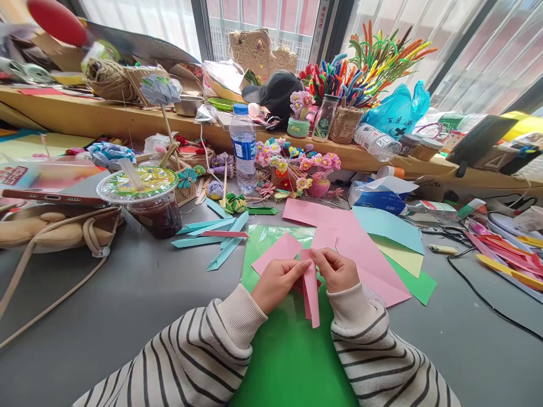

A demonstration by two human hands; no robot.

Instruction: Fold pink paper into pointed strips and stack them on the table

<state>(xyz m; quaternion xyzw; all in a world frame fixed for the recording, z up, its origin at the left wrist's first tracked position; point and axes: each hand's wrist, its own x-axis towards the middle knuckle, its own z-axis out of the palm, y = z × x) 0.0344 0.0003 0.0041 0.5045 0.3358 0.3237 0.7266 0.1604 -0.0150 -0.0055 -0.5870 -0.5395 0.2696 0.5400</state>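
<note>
Over the bright green paper sheet [292, 350], the left hand [278, 281] and right hand [337, 270] both pinch a narrow folded pink paper strip [311, 294], with a flat pink paper square [278, 251] just beyond the sheet's far edge.

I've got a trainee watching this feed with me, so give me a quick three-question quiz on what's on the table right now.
1. True or false: both hands grip the same folded pink paper strip.
2. Which sheet lies directly under the hands? A) bright green paper sheet B) light blue paper sheet C) pale yellow paper sheet
3. Fill in: the clear plastic water bottle has a ____ cap.

Key
1. True: the left hand and right hand pinch its upper end with their fingers.
2. A
3. blue
</note>
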